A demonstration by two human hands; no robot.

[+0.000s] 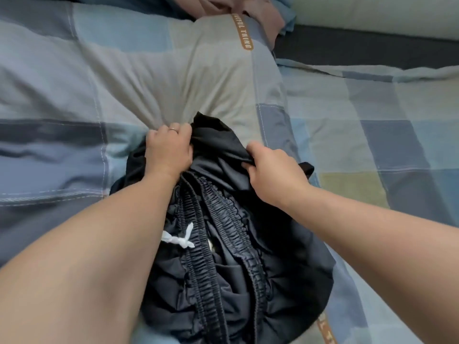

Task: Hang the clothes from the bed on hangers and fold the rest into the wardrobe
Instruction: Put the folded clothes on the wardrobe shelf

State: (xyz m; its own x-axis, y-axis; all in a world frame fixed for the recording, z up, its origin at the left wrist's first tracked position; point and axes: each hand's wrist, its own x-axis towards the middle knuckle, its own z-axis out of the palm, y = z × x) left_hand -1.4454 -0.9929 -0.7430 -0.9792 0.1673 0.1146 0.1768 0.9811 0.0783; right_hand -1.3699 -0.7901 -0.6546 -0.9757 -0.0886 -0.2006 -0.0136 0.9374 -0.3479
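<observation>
A black pair of trousers point(231, 281) with a gathered elastic waistband and a white knotted drawstring point(177, 238) lies bunched on the bed in front of me. My left hand point(169, 148) grips a fold of the black cloth at its far left end. My right hand point(270, 170) pinches the cloth at the far right, fingers curled into the fabric. The waistband faces me, between my forearms.
The bed is covered by a blue, grey and beige patchwork quilt point(74, 83). A pink garment point(248, 11) lies at the far edge. A pale pillow or bolster point(385, 16) sits at the top right, above a dark strip of mattress point(360, 48).
</observation>
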